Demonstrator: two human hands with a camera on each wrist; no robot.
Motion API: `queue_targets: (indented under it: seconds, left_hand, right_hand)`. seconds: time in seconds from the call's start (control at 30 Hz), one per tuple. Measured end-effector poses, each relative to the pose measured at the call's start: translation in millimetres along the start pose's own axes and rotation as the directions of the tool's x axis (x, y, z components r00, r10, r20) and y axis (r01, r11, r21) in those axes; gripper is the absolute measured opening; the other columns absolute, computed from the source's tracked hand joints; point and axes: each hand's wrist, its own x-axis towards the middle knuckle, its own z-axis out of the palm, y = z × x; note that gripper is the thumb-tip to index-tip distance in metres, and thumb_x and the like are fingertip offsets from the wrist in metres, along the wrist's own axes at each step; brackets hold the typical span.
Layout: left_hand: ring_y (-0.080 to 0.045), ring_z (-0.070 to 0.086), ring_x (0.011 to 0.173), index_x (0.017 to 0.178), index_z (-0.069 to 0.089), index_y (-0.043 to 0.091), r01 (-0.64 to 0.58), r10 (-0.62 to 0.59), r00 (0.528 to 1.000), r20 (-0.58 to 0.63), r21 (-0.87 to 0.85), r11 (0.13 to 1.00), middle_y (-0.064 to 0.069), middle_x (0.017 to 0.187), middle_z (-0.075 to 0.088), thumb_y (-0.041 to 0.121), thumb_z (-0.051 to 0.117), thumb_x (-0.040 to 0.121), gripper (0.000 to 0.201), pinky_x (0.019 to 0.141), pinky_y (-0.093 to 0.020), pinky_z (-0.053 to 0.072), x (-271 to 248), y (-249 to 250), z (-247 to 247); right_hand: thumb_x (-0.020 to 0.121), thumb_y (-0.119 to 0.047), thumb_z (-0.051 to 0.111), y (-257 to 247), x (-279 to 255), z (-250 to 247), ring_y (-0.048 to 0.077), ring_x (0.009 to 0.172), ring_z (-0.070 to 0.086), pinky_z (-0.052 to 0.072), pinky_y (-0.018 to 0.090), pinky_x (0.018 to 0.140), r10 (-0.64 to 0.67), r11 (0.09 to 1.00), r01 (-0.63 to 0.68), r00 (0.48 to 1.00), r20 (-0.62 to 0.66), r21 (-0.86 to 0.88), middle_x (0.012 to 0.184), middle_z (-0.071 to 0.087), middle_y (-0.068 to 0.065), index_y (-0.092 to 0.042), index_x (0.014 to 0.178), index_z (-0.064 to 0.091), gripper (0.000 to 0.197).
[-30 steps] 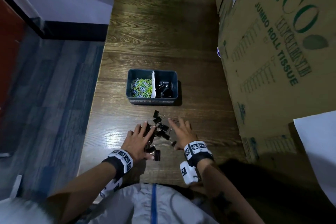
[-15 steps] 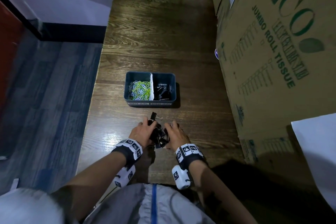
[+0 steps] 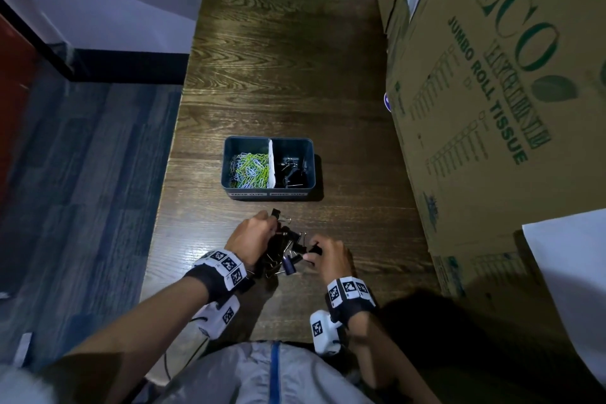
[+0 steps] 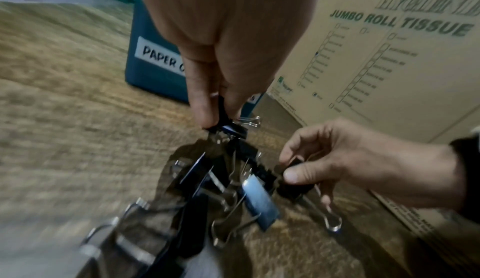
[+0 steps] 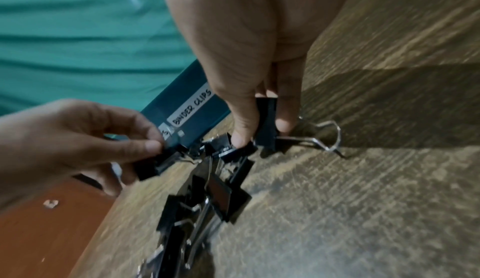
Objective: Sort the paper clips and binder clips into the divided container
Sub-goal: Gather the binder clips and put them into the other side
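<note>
A blue divided container [image 3: 226, 154] stands on the wooden table. Coloured paper clips [image 3: 250, 168] fill its left compartment, and black binder clips [image 3: 292, 170] lie in its right one. A tangled pile of black binder clips [image 3: 288, 254] lies just in front of it, between my hands. My left hand [image 3: 271, 223] pinches one binder clip [image 4: 225, 125] at the pile's far end. My right hand [image 3: 311, 253] pinches another binder clip [image 5: 267, 122] at the pile's right side. Labels on the container's front [image 5: 182, 106] read PAPER CLIPS and BINDER CLIPS.
A large cardboard box [image 3: 492, 108] printed JUMBO ROLL TISSUE stands along the table's right side, close to my right hand. The table's left edge [image 3: 164, 207] drops to a grey floor. White paper [image 3: 570, 272] lies at the near right.
My hands lay flat and spread over the pile. They closed in, gathered the clips together, and now each pinches one binder clip.
</note>
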Motion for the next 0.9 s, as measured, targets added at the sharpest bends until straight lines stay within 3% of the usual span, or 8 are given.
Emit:
queue_targets:
  seconds: [0.13,0.23,0.33,0.43,0.57,0.73,0.8,0.9]
  left_hand:
    - [-0.023,0.058,0.075,0.086,0.060,0.010,-0.062,0.053,0.991,-0.120,-0.077,0.995,-0.004,0.089,0.056,0.003,0.054,0.092,0.011,0.068,-0.038,0.052,14.9,17.5,-37.2]
    - [-0.017,0.058,0.076,0.087,0.063,0.009,-0.113,0.085,0.968,-0.237,-0.106,0.988,-0.002,0.089,0.058,0.001,0.058,0.090,0.010,0.068,-0.029,0.052,36.2,31.2,-68.1]
    - [-0.015,0.058,0.077,0.087,0.065,0.011,-0.124,0.074,0.936,-0.344,-0.127,0.984,0.000,0.089,0.059,0.003,0.062,0.088,0.008,0.068,-0.024,0.049,60.6,38.8,-90.9]
    - [-0.016,0.058,0.081,0.095,0.066,0.010,-0.101,0.030,0.925,-0.378,-0.170,0.980,-0.004,0.093,0.061,0.008,0.064,0.088,0.007,0.073,-0.028,0.050,75.3,38.8,-96.6]
    - [-0.018,0.059,0.080,0.098,0.061,0.012,-0.112,0.056,0.924,-0.379,-0.126,0.986,-0.005,0.096,0.061,-0.003,0.057,0.084,0.021,0.072,-0.032,0.052,63.6,27.2,-80.6]
    - [-0.021,0.063,0.085,0.102,0.056,0.019,-0.023,0.019,0.989,-0.145,-0.027,0.999,-0.001,0.106,0.057,0.011,0.062,0.086,0.018,0.069,-0.034,0.056,14.6,0.3,-34.4]
    - [-0.022,0.058,0.100,0.122,0.046,0.019,0.050,-0.051,0.998,0.025,0.050,0.997,-0.003,0.123,0.048,0.032,0.070,0.084,0.046,0.076,-0.033,0.055,-6.8,-15.4,-15.1]
    - [-0.021,0.040,0.120,0.142,0.023,0.024,0.092,-0.124,0.960,0.250,0.137,0.986,-0.002,0.137,0.031,0.059,0.075,0.069,0.097,0.086,-0.036,0.050,-38.5,-38.3,7.4]
  right_hand:
    - [0.085,-0.018,0.076,-5.5,-0.5,-9.4,0.012,0.087,0.065,0.050,0.023,0.072,0.089,0.996,-0.089,0.995,0.045,-0.004,0.093,0.070,-0.002,-0.018,0.090,0.070,0.008]
    - [0.084,-0.018,0.077,-12.5,1.9,-21.6,0.010,0.087,0.063,0.049,0.022,0.070,0.126,0.992,-0.126,0.991,0.043,0.002,0.096,0.070,-0.002,-0.018,0.092,0.072,0.009]
    - [0.083,-0.017,0.078,-27.3,8.0,-39.6,0.007,0.087,0.059,0.034,0.012,0.059,0.078,0.996,-0.079,0.997,0.013,0.052,0.097,0.069,-0.003,-0.017,0.093,0.073,0.011]
    - [0.082,-0.021,0.079,-49.1,22.8,-59.5,0.009,0.095,0.063,0.044,0.018,0.071,0.005,0.993,0.001,0.998,-0.057,0.116,0.101,0.069,-0.005,-0.019,0.095,0.071,0.015]
    - [0.082,-0.020,0.079,-85.7,50.0,-91.2,0.010,0.090,0.063,0.053,0.028,0.081,-0.128,0.975,0.166,0.962,-0.241,0.148,0.097,0.070,-0.003,-0.019,0.092,0.070,0.013]
    - [0.078,-0.014,0.082,-117.8,75.4,-113.5,0.016,0.084,0.063,0.054,0.036,0.079,-0.296,0.936,0.343,0.893,-0.339,0.086,0.097,0.070,0.004,-0.014,0.097,0.072,0.022]
    - [0.078,-0.013,0.082,-118.0,74.2,-112.7,0.019,0.085,0.063,0.053,0.035,0.077,-0.323,0.929,0.364,0.884,-0.338,0.064,0.098,0.067,0.007,-0.012,0.104,0.071,0.029]
    - [0.082,-0.015,0.079,-104.8,59.2,-95.6,0.015,0.084,0.062,0.055,0.032,0.077,-0.311,0.934,0.349,0.899,-0.310,0.075,0.102,0.066,0.006,-0.013,0.107,0.070,0.027]
